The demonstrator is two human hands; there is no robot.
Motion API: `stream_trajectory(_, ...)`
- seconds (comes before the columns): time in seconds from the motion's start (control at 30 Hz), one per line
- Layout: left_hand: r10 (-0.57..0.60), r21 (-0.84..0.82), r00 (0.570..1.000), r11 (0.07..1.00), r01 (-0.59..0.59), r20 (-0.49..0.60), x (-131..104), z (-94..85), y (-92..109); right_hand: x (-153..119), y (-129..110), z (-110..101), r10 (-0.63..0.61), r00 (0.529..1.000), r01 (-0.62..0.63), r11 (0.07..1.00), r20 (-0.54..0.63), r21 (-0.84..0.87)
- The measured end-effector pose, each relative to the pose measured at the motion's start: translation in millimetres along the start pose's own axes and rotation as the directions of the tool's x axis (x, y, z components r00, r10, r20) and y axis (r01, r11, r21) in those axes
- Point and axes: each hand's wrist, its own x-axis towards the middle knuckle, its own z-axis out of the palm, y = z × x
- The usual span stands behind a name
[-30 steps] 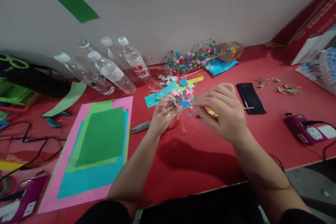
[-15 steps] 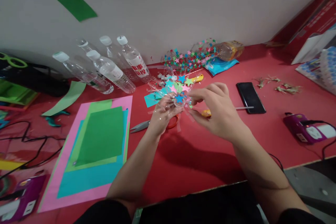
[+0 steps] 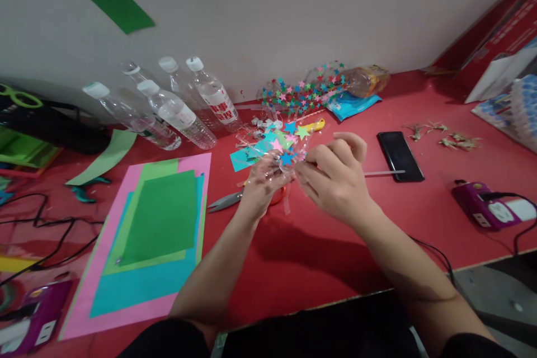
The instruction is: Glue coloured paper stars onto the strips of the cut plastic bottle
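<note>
My left hand [image 3: 262, 182] is closed around a clear plastic piece [image 3: 289, 170] with coloured paper stars on it; it looks like part of a cut bottle. A blue star [image 3: 287, 158] lies near my fingertips, with pink and green stars around it. My right hand [image 3: 333, 176] has its thumb and fingers pinched at the right edge of this clear piece. Whether a star is between those fingertips I cannot make out. Under my left hand lie scissors [image 3: 226, 201], their orange handle partly hidden. Behind the stars rests a yellow cutter [image 3: 315, 125].
Several clear bottles [image 3: 178, 114] stand at the back left, beside stacked coloured paper [image 3: 161, 218]. A star-covered clear piece [image 3: 289, 98] and a blue packet [image 3: 352, 105] lie along the wall. To the right are a phone [image 3: 400, 156] and a purple power socket [image 3: 493, 207].
My right hand has moved left and its fingers have closed in at the clear piece's edge. My left hand keeps its hold almost in place.
</note>
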Motion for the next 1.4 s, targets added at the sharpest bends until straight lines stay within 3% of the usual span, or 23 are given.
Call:
stream_trajectory(0.17,0.01,-0.021,1.0,1.0,-0.01,-0.018,-2.6,3.5,2.5,-5.5,-1.4,7.7,0.02,0.998,-0.016,0.998,-0.057,0.058)
stream_trajectory(0.33,0.034,-0.001,0.999,0.999,-0.034,-0.007,-1.4,1.0,-2.2,-3.5,-1.5,8.6,-0.076,0.989,0.064,0.994,-0.126,-0.091)
stream_trajectory(0.47,0.056,0.016,0.997,0.998,-0.055,-0.061,1.0,-2.4,-7.1,0.9,-1.2,4.3,-0.077,0.992,0.062,0.987,-0.098,-0.148)
stream_trajectory(0.67,0.082,-0.018,0.991,0.996,-0.084,-0.103,2.2,-4.3,-1.1,5.1,-1.0,-8.1,0.021,0.994,-0.015,0.998,-0.107,0.054)
stream_trajectory(0.8,0.132,-0.038,0.985,0.99,-0.138,-0.114,3.4,-6.0,2.0,6.5,0.7,-18.8,0.145,0.984,-0.111,0.955,-0.106,0.275)
stream_trajectory(0.9,0.145,-0.023,0.983,0.989,-0.149,-0.109,4.2,-6.4,1.4,6.8,2.6,-23.8,0.179,0.978,-0.134,0.933,-0.108,0.334)
stream_trajectory(1.03,0.144,-0.022,0.983,0.989,-0.147,-0.11,4.2,-4.6,-1.6,5.4,2.8,-21.8,0.112,0.982,-0.069,0.963,-0.151,0.261)
stream_trajectory(1.17,0.219,-0.066,0.963,0.971,-0.231,-0.157,4.7,-6.1,-9.6,4.0,2.7,-16.1,0.005,0.981,0.021,0.99,-0.192,0.137)
stream_trajectory(1.4,0.214,-0.032,0.965,0.975,-0.221,-0.148,7.4,-11.1,-15.4,5.2,3.3,-17.7,0.028,0.983,0.003,0.985,-0.181,0.17)
